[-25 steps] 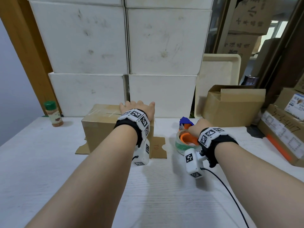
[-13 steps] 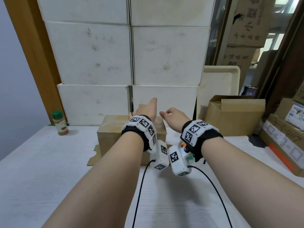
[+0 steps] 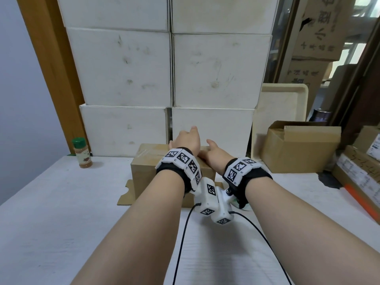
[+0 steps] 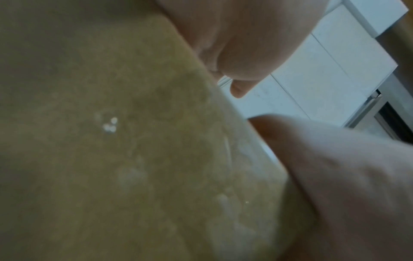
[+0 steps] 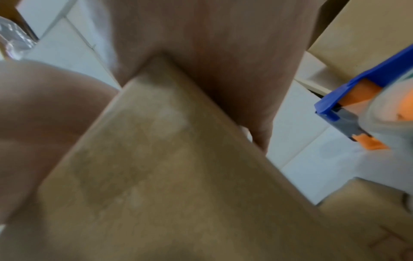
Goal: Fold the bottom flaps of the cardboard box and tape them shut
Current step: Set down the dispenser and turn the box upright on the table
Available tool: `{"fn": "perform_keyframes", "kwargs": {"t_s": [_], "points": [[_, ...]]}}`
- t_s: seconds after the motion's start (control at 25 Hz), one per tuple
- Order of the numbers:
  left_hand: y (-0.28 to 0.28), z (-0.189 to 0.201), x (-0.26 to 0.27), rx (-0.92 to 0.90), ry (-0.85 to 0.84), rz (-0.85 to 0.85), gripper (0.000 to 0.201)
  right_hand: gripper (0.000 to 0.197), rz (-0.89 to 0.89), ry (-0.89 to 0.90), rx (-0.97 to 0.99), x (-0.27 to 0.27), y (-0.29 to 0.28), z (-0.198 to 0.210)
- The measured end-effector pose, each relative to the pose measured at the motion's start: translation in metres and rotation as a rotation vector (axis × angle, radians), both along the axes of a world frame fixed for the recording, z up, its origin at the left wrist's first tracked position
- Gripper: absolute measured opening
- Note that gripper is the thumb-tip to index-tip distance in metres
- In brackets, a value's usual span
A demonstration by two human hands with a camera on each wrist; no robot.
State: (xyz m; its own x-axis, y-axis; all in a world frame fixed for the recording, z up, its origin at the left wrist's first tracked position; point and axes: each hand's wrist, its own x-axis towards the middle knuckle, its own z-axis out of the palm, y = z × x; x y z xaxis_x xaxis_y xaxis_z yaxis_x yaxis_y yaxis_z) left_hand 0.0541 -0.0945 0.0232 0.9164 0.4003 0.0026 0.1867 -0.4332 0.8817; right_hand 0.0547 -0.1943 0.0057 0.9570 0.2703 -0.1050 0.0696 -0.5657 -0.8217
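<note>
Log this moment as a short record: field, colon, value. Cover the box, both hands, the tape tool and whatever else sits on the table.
box: brown cardboard box on the white table, top face taped, flaps splayed flat at its base
left hand: left hand on the box top, reaching over the far edge
right hand: right hand on the box's top right corner
tape dispenser: tape dispenser, blue and orange, on the table right of the box, not held
other: green-capped spice jar at far left; open cardboard box at right

Brown box [image 3: 144,171] stood on the white table, top seam sealed with clear tape, lower flaps splayed flat; tape dispenser [image 5: 366,113], blue and orange, lay just beside it.
</note>
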Motion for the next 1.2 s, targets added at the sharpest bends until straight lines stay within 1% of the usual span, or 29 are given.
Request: {"fn": "perform_keyframes", "kwargs": {"t_s": [0.08, 0.16, 0.28, 0.4, 0.52, 0.64, 0.84, 0.92, 1.04, 1.16, 1.2], "points": [[0.001, -0.002, 0.002, 0.049, -0.003, 0.002, 0.053, 0.074, -0.019, 0.001, 0.044, 0.003, 0.0, -0.003], [0.003, -0.004, 0.004, 0.041, -0.011, 0.002, 0.053, 0.071, -0.023, -0.002, 0.071, 0.003, 0.0, -0.004], [0.005, -0.006, 0.007, -0.011, -0.019, 0.015, 0.053, 0.069, -0.021, 0.001, 0.074, 0.006, -0.001, -0.005], [0.005, -0.008, 0.009, -0.094, -0.068, 0.052, 0.049, 0.068, -0.034, 0.02, 0.071, 0.01, -0.004, -0.01], [0.007, -0.009, 0.011, -0.147, -0.097, 0.06, 0.043, 0.071, -0.074, 0.062, 0.192, 0.013, -0.005, -0.018], [0.006, -0.008, 0.011, -0.164, -0.089, 0.04, 0.039, 0.07, -0.087, 0.096, 0.263, 0.015, -0.005, -0.023], [0.004, -0.008, 0.009, -0.154, -0.094, 0.026, 0.039, 0.061, -0.065, 0.16, 0.419, 0.012, -0.007, -0.024], [0.005, -0.01, 0.01, -0.166, -0.138, 0.052, 0.038, 0.056, -0.039, 0.207, 0.46, 0.013, -0.004, -0.028], [0.005, -0.01, 0.007, -0.187, -0.176, 0.096, 0.037, 0.053, -0.061, 0.258, 0.544, 0.014, -0.001, -0.033], [0.003, -0.007, 0.005, -0.19, -0.192, 0.105, 0.036, 0.064, -0.039, 0.308, 0.602, 0.013, 0.0, -0.037], [0.002, -0.007, 0.004, -0.186, -0.203, 0.11, 0.035, 0.066, -0.034, 0.312, 0.611, 0.014, 0.0, -0.038]]}}
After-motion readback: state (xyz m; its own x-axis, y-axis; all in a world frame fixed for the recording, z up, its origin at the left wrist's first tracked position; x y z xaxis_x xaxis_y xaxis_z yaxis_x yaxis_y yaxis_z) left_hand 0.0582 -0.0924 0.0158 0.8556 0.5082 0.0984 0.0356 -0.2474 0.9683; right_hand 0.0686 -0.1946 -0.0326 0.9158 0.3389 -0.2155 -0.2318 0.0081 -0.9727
